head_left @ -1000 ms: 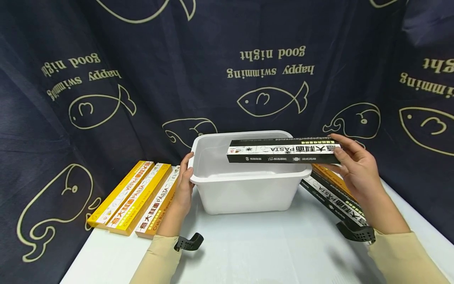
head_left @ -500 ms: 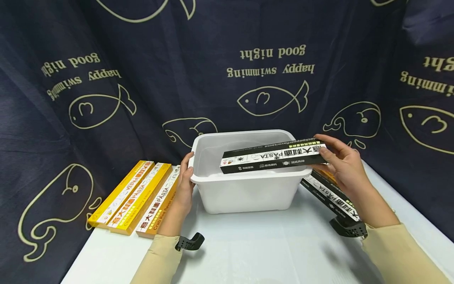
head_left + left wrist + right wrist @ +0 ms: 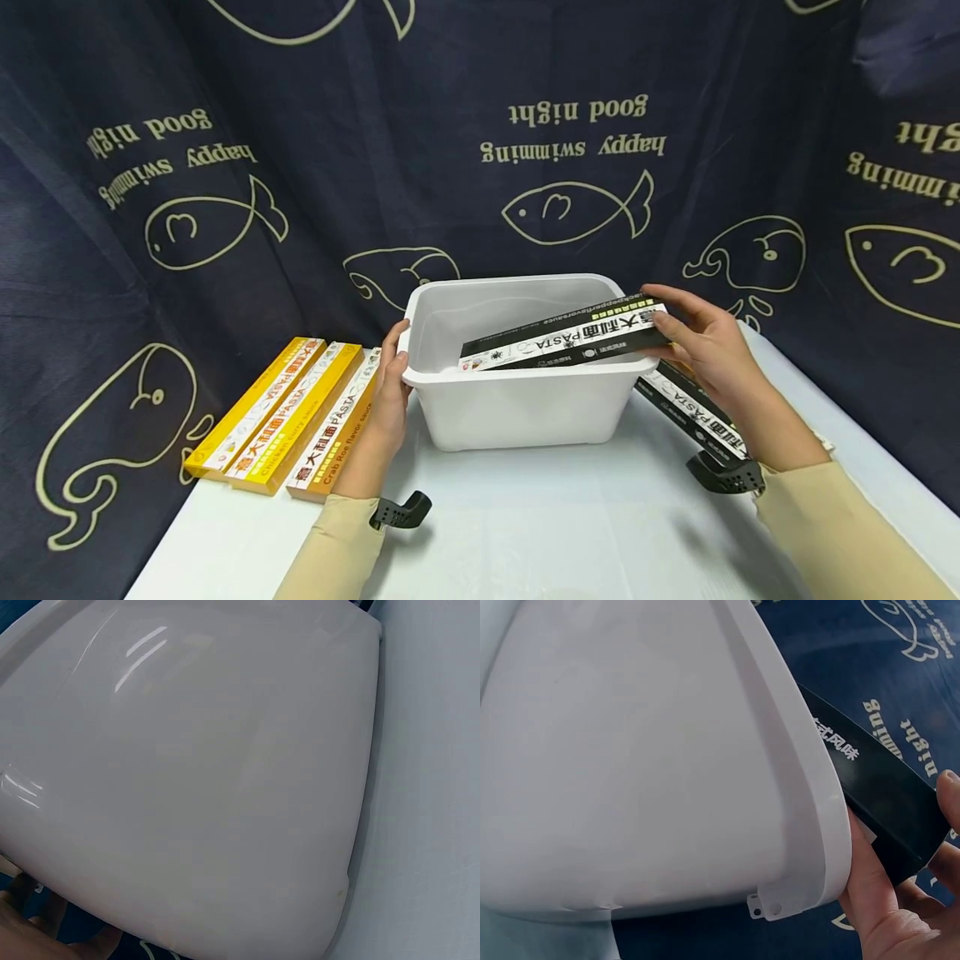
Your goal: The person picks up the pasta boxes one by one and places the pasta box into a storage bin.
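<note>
A white plastic bin [image 3: 525,412] stands in the middle of the table. My right hand [image 3: 701,337] grips one end of a black and white pasta box [image 3: 562,337]; the box tilts, its left end down inside the bin's mouth and its right end above the right rim. In the right wrist view the held end of the black box [image 3: 889,802] shows past the bin's rim [image 3: 810,780], between thumb and fingers. My left hand [image 3: 388,387] holds the bin's left rim, thumb on the near side. The left wrist view is mostly filled by the bin's wall [image 3: 195,765].
Left of the bin lie two yellow pasta boxes [image 3: 277,417] and an orange-brown one [image 3: 337,429], partly behind my left arm. Another black pasta box [image 3: 693,408] lies at the right, partly under my right forearm. A dark blue fish-print curtain [image 3: 420,167] hangs behind.
My right hand has moved left and carried the black pasta box with it. The box's left end has dipped into the bin, so it tilts more. My left hand has stayed put.
</note>
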Demonstrator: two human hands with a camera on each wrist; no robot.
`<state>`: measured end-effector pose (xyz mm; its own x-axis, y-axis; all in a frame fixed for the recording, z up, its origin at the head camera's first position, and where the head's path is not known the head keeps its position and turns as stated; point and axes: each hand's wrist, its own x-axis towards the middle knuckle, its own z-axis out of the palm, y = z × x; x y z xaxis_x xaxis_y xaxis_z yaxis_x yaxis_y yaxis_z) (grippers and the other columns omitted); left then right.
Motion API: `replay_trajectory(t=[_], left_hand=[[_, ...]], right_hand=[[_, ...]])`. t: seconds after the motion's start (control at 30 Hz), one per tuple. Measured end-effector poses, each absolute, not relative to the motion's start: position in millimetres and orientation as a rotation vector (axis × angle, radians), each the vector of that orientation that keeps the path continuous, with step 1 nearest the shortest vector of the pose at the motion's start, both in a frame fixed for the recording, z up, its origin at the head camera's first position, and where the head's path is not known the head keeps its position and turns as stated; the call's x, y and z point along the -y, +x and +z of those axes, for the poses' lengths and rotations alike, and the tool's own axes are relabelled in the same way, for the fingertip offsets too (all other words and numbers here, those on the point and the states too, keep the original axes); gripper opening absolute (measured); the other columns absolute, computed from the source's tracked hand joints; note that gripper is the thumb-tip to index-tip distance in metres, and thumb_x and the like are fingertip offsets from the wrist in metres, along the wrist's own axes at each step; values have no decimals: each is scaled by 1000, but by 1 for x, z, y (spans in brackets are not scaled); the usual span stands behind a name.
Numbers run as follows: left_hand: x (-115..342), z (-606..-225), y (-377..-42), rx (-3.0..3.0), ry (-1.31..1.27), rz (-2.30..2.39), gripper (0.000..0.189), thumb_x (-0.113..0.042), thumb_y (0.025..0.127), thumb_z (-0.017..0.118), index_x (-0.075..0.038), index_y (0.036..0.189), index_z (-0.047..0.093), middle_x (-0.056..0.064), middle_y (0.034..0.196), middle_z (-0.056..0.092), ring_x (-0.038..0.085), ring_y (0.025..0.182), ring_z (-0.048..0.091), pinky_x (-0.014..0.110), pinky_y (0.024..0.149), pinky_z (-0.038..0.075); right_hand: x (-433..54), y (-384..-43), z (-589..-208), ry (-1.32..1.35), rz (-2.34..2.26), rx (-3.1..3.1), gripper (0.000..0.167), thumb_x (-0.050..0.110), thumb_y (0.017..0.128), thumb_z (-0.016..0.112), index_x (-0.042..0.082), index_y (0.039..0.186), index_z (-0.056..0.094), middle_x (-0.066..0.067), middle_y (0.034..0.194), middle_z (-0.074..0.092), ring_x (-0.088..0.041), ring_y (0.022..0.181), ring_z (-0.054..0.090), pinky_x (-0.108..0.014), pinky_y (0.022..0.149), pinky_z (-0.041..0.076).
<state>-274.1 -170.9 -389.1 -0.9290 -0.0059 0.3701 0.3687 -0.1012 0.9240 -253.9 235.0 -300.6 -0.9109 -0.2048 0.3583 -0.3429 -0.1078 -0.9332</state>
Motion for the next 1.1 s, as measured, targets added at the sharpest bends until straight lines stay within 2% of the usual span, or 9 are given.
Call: replay_trajectory(t=[0.27, 0.47, 0.53, 0.63, 0.77, 0.83, 1.0, 1.1], left_hand=[[171, -388, -272, 1903, -423, -2102, 59, -42, 94, 33, -32, 153, 30, 11, 158, 33, 39, 140, 32, 58, 119, 19], [171, -389, -272, 1911, -427, -2099, 59, -43, 95, 31, -33, 153, 29, 7, 158, 33, 40, 141, 30, 57, 120, 18], [170, -389, -272, 1919, -429, -2098, 59, -44, 95, 31, -34, 153, 28, 5, 158, 33, 39, 142, 30, 57, 120, 17], [170, -389, -272, 1918, -431, -2103, 59, -46, 95, 32, -34, 153, 29, 5, 158, 33, 39, 142, 30, 58, 120, 17], [169, -390, -273, 1907, -439, -2108, 59, -46, 95, 33, -33, 153, 29, 6, 158, 33, 39, 141, 31, 59, 119, 18], [169, -390, -273, 1908, -436, -2106, 59, -46, 95, 32, -33, 153, 29, 6, 158, 33, 39, 141, 31, 59, 119, 18], [169, -390, -273, 1901, -431, -2103, 58, -43, 95, 31, -34, 153, 30, 5, 158, 34, 39, 141, 31, 57, 120, 19], [169, -389, -273, 1896, -432, -2101, 58, -43, 95, 31, -33, 152, 31, 6, 158, 34, 38, 141, 32, 57, 119, 20]], right_hand=[[-229, -258, -299, 650, 2062, 2123, 48, 12, 99, 61, 4, 145, 49, -1, 121, 59, -8, 96, 71, -26, 76, 60], [-222, -263, -294, 563, 1860, 2333, 51, 24, 99, 63, 10, 146, 51, 6, 118, 63, -7, 90, 72, -24, 78, 59], [-221, -264, -293, 545, 1789, 2389, 51, 28, 99, 63, 12, 146, 51, 6, 119, 62, -7, 88, 72, -23, 80, 58], [-220, -264, -292, 540, 1716, 2445, 51, 29, 98, 63, 14, 146, 52, 0, 128, 59, -7, 87, 72, -21, 83, 57], [-217, -264, -292, 555, 1566, 2519, 49, 30, 97, 65, 17, 143, 56, -5, 144, 52, -6, 91, 71, -21, 82, 55], [-215, -264, -292, 574, 1476, 2548, 47, 31, 96, 66, 17, 141, 58, -4, 146, 52, -5, 97, 68, -21, 82, 54], [-210, -267, -292, 630, 1356, 2574, 45, 32, 95, 68, 20, 138, 60, -2, 145, 54, -4, 109, 63, -20, 83, 52], [-209, -269, -293, 647, 1348, 2575, 45, 30, 95, 68, 20, 138, 60, -2, 144, 55, -9, 111, 63, -20, 82, 53]])
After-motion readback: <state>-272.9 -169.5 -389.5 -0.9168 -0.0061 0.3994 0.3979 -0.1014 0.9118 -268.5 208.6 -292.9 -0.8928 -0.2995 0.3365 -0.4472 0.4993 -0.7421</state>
